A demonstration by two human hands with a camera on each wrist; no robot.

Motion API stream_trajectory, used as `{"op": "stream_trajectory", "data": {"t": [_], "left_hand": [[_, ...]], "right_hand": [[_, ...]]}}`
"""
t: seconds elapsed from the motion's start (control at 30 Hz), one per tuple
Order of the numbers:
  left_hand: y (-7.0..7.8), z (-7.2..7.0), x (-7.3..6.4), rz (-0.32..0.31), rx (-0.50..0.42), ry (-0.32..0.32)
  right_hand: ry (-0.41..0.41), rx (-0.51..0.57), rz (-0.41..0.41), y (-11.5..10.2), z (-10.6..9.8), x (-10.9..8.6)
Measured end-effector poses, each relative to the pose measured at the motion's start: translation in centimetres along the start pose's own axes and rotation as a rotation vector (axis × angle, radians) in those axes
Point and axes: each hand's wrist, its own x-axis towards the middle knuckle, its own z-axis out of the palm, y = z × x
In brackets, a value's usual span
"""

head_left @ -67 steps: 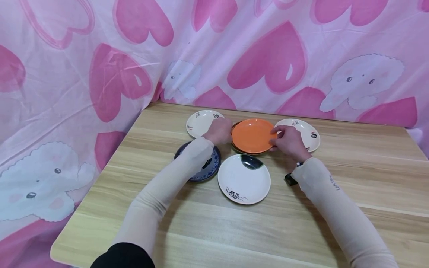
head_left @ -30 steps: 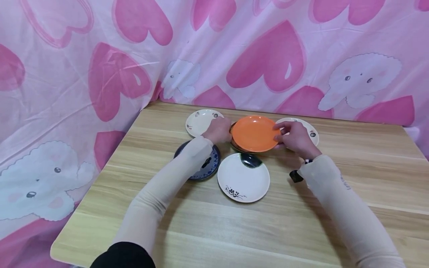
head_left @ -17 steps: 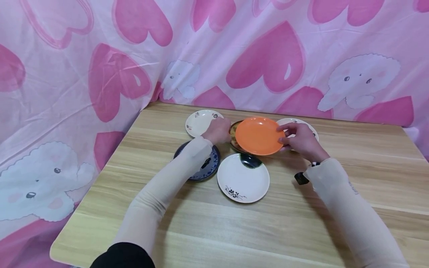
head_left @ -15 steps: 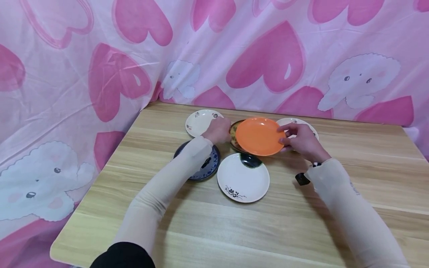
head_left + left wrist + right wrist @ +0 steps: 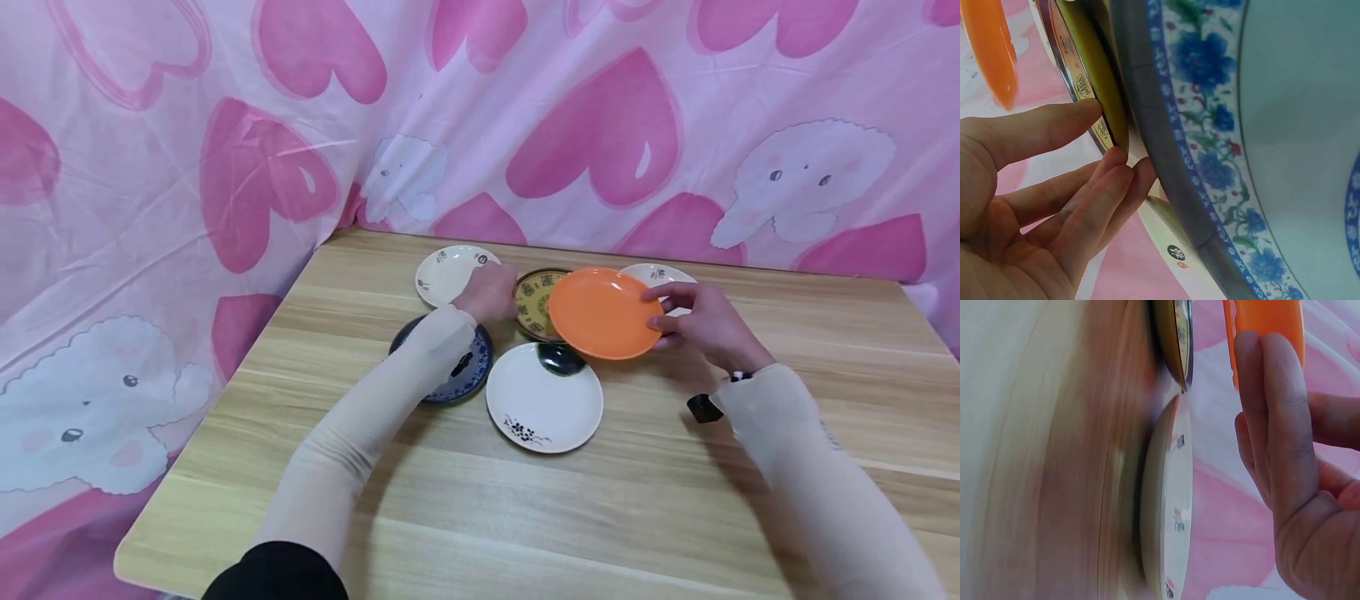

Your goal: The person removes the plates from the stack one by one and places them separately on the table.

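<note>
My right hand (image 5: 701, 323) pinches the right rim of an orange plate (image 5: 604, 313), held above the table. Under its left side lies a yellow-brown patterned plate (image 5: 532, 303), partly covered. My left hand (image 5: 489, 293) holds the left rim of that patterned plate; in the left wrist view the thumb lies on the rim and the fingertips (image 5: 1119, 175) are below it. The right wrist view has the right fingers (image 5: 1285, 406) under the orange plate (image 5: 1269, 319), clear of the tabletop.
Around them stand a white plate with a dark green patch (image 5: 545, 408), a blue-rimmed plate (image 5: 468, 379), and two cream plates, one back left (image 5: 446, 277) and one back right (image 5: 663, 273), partly hidden. A pink heart-print cloth (image 5: 600, 125) hangs behind the wooden table (image 5: 525, 517).
The orange plate has been lifted off the patterned plate and moved right and slightly nearer with my right hand, baring more of the patterned plate. My left hand has stayed in place.
</note>
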Motion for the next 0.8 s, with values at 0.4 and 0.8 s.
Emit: {"op": "stream_trajectory", "data": {"t": [0.4,0.8], "left_hand": [[0.3,0.0,0.1,0.03,0.0,0.018],[0.7,0.0,0.1,-0.009,0.006,0.013]], "right_hand": [[-0.03,-0.018,-0.07,2.0,-2.1,-1.9],[-0.079,-0.026,-0.062,3.5,-3.5,-2.6]]}}
